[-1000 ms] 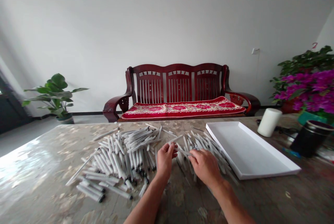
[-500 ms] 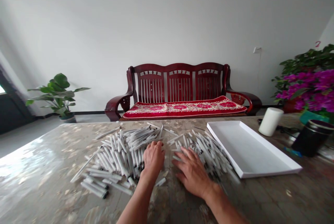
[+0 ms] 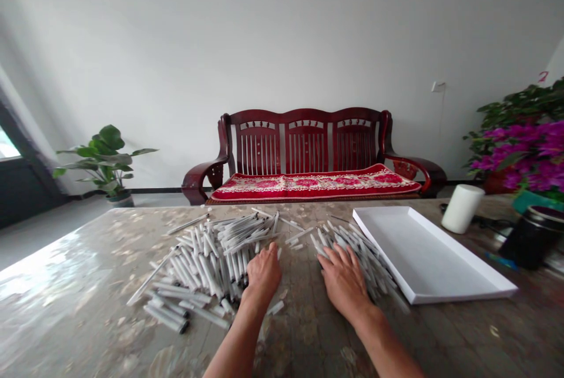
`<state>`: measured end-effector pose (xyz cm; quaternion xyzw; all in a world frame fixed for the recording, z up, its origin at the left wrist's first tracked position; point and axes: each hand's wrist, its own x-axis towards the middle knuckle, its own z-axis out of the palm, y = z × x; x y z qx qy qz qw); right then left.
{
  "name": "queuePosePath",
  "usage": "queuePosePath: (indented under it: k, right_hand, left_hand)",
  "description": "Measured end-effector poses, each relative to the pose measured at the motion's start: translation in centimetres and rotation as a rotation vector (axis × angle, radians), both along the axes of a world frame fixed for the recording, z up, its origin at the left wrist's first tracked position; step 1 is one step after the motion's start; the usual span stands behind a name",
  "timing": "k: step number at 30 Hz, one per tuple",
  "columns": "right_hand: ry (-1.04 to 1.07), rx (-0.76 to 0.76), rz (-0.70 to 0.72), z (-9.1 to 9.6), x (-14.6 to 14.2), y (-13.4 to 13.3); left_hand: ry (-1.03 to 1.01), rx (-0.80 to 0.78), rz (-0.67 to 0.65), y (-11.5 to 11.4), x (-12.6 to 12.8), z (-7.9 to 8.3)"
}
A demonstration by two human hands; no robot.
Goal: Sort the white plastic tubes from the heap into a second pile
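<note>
A large left pile of white pens with dark ends lies on the table. My left hand is at its right edge with fingers curled in. A small whitish piece shows by its fingertips, but what they hold is hidden. My right hand lies with fingers spread over the near left side of a second pile of pens. Between the piles lie a few loose pens. A short whitish piece rests near my left wrist.
A shallow white tray stands right of the second pile. Beyond it are a white cylinder, a black cup and purple flowers. A red wooden bench stands behind the table.
My right hand has moved right, against the right pile, pushing pens that way. My left hand has stayed by the left pile. The whole view has shifted slightly.
</note>
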<state>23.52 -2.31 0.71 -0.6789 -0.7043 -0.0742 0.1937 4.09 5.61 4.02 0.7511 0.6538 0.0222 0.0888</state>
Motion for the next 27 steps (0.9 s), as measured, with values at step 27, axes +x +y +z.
queuePosePath:
  k: [27]
  right_hand:
    - [0.02, 0.147, -0.164, 2.3, 0.1, -0.7]
  left_hand:
    - [-0.553, 0.211, 0.029, 0.7, 0.8, -0.6]
